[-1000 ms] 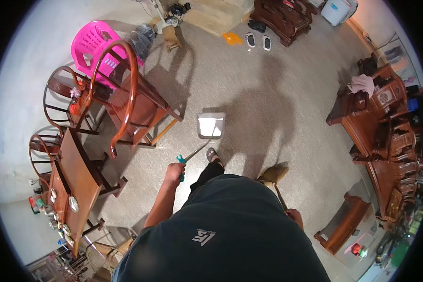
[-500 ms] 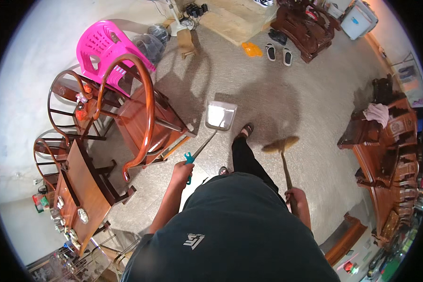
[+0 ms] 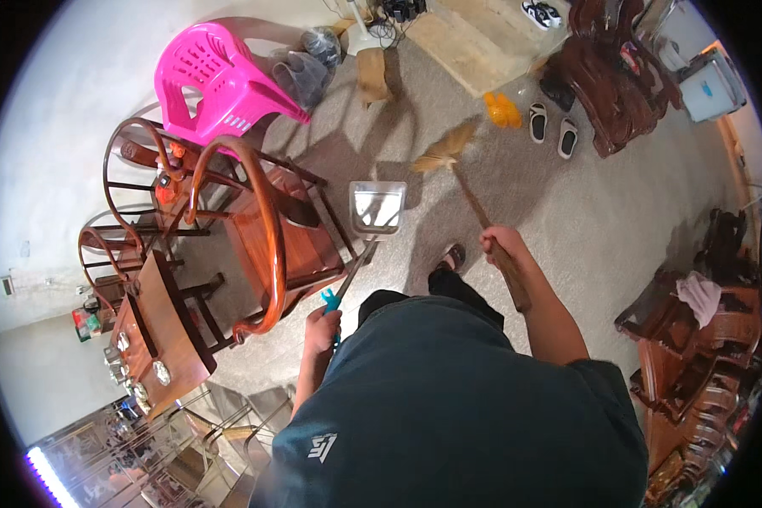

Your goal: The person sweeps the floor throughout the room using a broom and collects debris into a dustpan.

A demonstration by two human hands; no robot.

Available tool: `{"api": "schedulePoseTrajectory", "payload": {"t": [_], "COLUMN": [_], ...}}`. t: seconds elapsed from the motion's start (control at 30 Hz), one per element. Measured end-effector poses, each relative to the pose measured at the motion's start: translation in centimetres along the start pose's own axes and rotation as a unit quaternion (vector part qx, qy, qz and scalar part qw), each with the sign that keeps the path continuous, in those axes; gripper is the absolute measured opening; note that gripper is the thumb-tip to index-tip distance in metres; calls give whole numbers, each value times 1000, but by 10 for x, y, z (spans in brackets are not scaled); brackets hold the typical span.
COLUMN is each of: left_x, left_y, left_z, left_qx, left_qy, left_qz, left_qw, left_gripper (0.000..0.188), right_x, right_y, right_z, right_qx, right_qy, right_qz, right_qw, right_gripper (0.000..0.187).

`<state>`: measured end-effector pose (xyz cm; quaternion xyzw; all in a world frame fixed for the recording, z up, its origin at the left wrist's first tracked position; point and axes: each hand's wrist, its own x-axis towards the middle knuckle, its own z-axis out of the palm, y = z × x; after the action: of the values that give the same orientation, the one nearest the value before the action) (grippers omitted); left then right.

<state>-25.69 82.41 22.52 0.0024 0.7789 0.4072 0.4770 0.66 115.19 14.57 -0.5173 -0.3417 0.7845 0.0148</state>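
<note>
At far left a wooden table (image 3: 179, 340) bears small shiny items; beside it a pink plastic chair (image 3: 207, 80) stands behind a curved-arm wooden chair (image 3: 273, 233). Next comes the left grip (image 3: 320, 330), closed round the teal handle of a dustpan (image 3: 378, 208), whose pan sits on the grey floor (image 3: 618, 182) just right of the wooden chair. The broom (image 3: 472, 196) slants up from the right grip (image 3: 501, 244), fingers wrapped round its shaft, the bristles (image 3: 443, 152) beyond and right of the pan, apart from it; whether they touch the floor I cannot tell. Further right lie orange slippers (image 3: 503, 110) and a dark-and-pale pair of slippers (image 3: 553, 131), then carved wooden furniture (image 3: 656, 326) with a pink cloth (image 3: 699, 298) on it. The step in hand looks like sweeping ahead of the pan; the next move would call for a low stroke drawn back toward it, pan held steady
</note>
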Motion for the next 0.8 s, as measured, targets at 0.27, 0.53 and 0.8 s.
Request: {"api": "schedulePoseTrajectory", "payload": {"t": [0.27, 0.53, 0.8], "left_x": [56, 175, 309], "left_y": [93, 205, 288], "left_z": [21, 24, 23], "left_qx": [-105, -42, 43], "left_qy": [12, -83, -75], "left_qz": [-16, 34, -24], "left_qw": [994, 995, 996], "left_gripper": [6, 6, 9], "right_x": [135, 108, 97], "right_y": [-36, -4, -116], "right_z": [-41, -79, -11], "right_qx": [-34, 115, 106], "right_qy": [-35, 109, 191], "right_qz": [27, 136, 105], "right_qw": [998, 978, 970], "right_gripper": [17, 13, 12]}}
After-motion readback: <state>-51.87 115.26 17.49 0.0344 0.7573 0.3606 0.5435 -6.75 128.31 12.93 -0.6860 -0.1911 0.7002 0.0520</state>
